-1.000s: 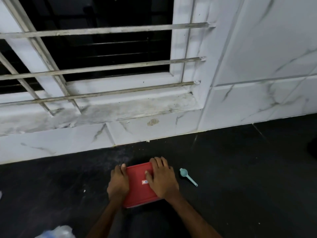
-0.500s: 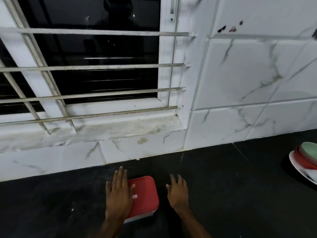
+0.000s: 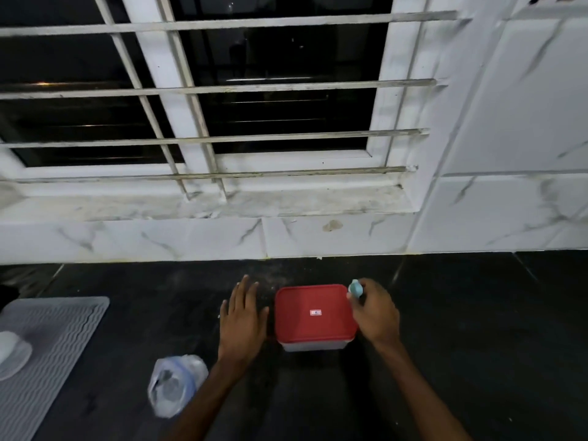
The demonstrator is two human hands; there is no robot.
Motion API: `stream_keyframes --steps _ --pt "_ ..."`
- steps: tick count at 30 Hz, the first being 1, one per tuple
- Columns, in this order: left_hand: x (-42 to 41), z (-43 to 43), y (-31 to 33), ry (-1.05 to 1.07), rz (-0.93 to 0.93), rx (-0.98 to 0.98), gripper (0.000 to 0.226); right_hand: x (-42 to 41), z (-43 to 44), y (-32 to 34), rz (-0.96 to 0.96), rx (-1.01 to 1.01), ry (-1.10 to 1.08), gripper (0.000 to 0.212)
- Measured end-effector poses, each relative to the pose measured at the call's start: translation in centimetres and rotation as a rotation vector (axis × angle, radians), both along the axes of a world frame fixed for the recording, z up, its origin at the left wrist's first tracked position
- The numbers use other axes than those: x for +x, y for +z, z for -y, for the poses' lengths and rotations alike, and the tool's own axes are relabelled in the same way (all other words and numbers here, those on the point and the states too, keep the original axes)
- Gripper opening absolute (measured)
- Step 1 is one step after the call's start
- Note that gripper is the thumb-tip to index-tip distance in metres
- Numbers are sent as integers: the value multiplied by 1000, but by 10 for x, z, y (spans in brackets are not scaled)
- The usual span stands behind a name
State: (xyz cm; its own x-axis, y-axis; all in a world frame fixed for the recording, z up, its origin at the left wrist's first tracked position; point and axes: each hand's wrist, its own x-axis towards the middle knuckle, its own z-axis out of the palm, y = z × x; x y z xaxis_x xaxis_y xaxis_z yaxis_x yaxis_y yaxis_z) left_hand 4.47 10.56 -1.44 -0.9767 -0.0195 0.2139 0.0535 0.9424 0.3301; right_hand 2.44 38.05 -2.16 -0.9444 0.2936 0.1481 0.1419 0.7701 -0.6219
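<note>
A square container with a red lid [image 3: 313,313] sits closed on the black counter [image 3: 477,329], near the tiled wall. My left hand [image 3: 242,319] lies flat on the counter just left of the container, fingers straight, holding nothing. My right hand [image 3: 375,310] is at the container's right edge and grips a small light-blue scoop [image 3: 355,288], whose bowl sticks out above my fingers over the lid's far right corner.
A clear plastic bag [image 3: 175,381] lies on the counter at the near left. A grey ribbed mat [image 3: 57,351] with a white dish [image 3: 12,353] on it is at the far left. The barred window [image 3: 222,90] and its sill stand behind.
Both hands have come off the red lid. My left hand now lies flat beside the container, and my right hand has picked up the blue scoop that lay to the right.
</note>
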Motion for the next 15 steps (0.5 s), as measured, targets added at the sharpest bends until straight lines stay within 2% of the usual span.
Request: stream_keyframes --steps 4,6,8,10,11,12,15 --pt "18 28 12 44 -46 74 50 -2 36 -13 116 202 127 37" --pt "26 51 20 99 -68 131 48 0 43 -22 153 222 130 46" --pt "36 77 27 149 -135 177 42 3 45 -21 104 222 78 60" --pt "53 109 32 252 -166 232 27 9 49 -11 -27 220 30 70" --pt "62 123 31 312 -112 288 27 12 55 -4 -107 212 23 67" --pt "70 135 25 371 5 333 37 16 61 3 -178 208 33 63" --pt "91 153 -2 407 418 249 71 31 97 16 -252 191 142 50"
